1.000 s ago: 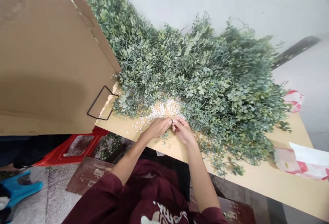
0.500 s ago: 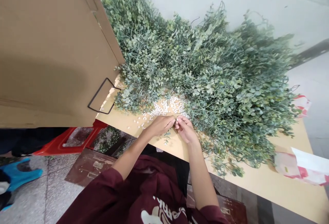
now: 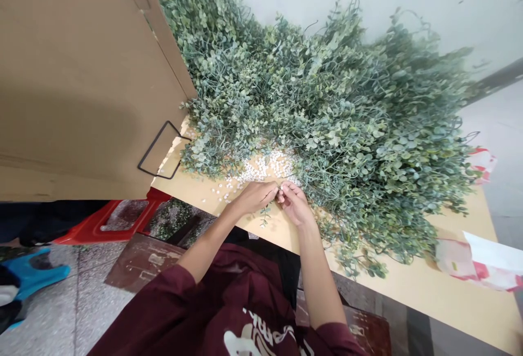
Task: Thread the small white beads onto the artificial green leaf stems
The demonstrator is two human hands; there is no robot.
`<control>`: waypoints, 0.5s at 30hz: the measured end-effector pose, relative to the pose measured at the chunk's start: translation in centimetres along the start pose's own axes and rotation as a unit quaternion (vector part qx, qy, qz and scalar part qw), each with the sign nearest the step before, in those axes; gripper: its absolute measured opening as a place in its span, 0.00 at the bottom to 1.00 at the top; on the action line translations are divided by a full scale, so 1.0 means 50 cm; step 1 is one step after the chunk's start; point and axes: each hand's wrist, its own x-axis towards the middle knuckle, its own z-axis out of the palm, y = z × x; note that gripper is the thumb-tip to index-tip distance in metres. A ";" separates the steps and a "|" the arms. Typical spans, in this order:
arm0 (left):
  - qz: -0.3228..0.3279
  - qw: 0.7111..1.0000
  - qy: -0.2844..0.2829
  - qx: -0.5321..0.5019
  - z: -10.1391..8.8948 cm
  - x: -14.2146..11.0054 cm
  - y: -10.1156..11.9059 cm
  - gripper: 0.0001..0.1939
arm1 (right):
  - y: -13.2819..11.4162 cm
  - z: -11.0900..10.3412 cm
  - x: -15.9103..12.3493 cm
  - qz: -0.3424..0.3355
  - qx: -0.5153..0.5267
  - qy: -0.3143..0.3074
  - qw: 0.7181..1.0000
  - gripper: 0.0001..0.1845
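My left hand [image 3: 258, 197] is closed in a pinch over the front part of the table, with a thin leafy sprig [image 3: 265, 215] hanging below its fingers. Right against it, my right hand [image 3: 295, 204] pinches at the same spot. A tiny item shows between the fingertips, too small to make out. Just beyond the hands, many small white pieces [image 3: 261, 168] lie scattered on the table [image 3: 461, 296]. A large heap of green leafy artificial stems [image 3: 327, 105] spreads behind them and to the right.
A big cardboard box [image 3: 77, 72] stands at the left, with a black wire frame [image 3: 153, 149] by its lower corner. Red-and-white wrapping [image 3: 461, 260] lies at the right. Below are a red plastic stool [image 3: 93, 224] and a blue plastic item [image 3: 38, 274].
Both hands stay pinched together in almost the same place, with the sprig still hanging below. The view has shifted very slightly.
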 end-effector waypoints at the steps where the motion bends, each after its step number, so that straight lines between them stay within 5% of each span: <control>1: 0.000 1.000 -0.001 0.000 0.000 0.000 0.000 0.17 | -0.001 0.001 0.000 0.000 0.001 -0.001 1.000 0.13; 15: -0.010 1.000 -0.011 -0.010 -0.006 0.001 0.005 0.16 | 0.008 0.005 -0.001 -0.019 -0.034 0.006 0.999 0.15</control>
